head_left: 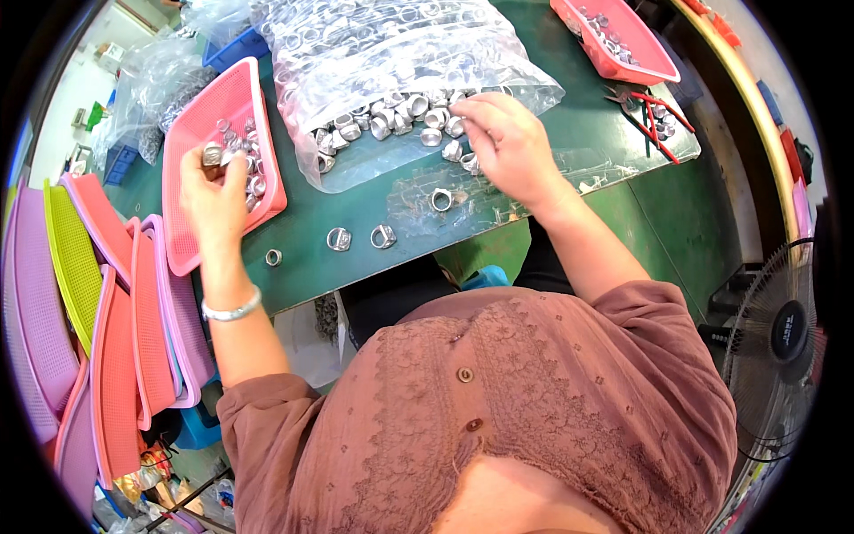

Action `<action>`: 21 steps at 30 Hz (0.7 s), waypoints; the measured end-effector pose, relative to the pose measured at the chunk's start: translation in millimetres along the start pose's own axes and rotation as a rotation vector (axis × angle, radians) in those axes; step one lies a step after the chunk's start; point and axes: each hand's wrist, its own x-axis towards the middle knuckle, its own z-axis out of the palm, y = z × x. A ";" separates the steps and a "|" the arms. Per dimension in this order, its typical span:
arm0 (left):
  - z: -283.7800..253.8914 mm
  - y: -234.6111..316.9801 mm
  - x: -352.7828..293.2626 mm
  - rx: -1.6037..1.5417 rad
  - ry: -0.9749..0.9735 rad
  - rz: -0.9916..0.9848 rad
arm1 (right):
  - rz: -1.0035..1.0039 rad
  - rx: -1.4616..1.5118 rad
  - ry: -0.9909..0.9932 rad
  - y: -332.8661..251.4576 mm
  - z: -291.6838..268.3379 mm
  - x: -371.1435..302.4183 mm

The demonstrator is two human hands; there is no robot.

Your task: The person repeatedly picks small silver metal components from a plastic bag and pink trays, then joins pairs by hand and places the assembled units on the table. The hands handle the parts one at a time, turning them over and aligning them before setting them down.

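left hand (213, 182): metal ring (212, 156) being pinched, 10 o'clock, over pink tray (182, 245) | right hand (507, 142): rings (431, 137) being fingered at the bag (391, 53), 12 o'clock, grasp cannot be told | judged small, rigid, slippery; best pinched across the rim

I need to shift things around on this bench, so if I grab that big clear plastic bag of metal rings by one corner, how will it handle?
The clear plastic bag looks thin and crinkled, so it will probably sag rather than hold shape. It is packed with metal rings, so likely heavy for its size. Its mouth lies open near the right hand, so rings would probably spill onto the green table.
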 end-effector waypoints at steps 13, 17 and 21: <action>88.4 71.7 -49.4 -0.043 -0.590 0.470 | -0.147 -0.368 -0.482 1.5 1.9 -4.9; 124.0 80.3 -46.6 0.003 -0.646 0.418 | -0.125 -0.343 -0.467 4.0 1.9 -6.6; 134.3 85.7 -38.4 0.092 -0.778 0.321 | -0.019 -0.178 -0.345 6.1 -3.4 -9.3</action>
